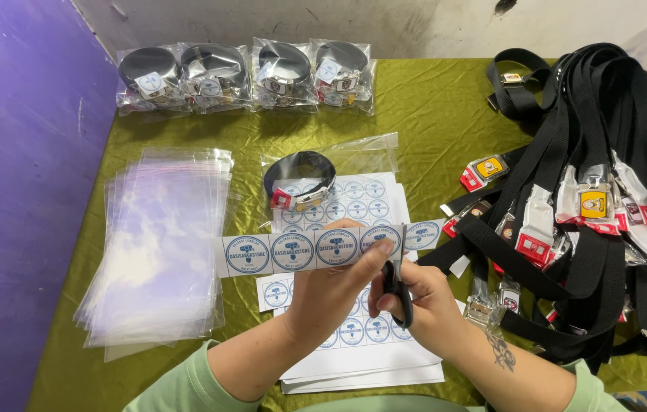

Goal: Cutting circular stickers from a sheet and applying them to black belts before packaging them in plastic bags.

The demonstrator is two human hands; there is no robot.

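Observation:
My left hand (336, 288) pinches a white paper strip (293, 252) printed with a row of round blue stickers, held level above the sticker sheets. My right hand (422, 301) grips black-handled scissors (397, 276), whose blades meet the strip near its right end, between two stickers. Under both hands lies a stack of white sticker sheets (361, 351). Just beyond the strip, a rolled black belt (299, 177) with a red and white buckle tag sits inside a clear plastic bag.
A pile of clear plastic bags (161, 244) lies at the left. Several bagged rolled belts (247, 76) line the far edge. A heap of loose black belts (590, 206) with tagged buckles fills the right side. Green cloth (430, 107) covers the table; a purple wall stands left.

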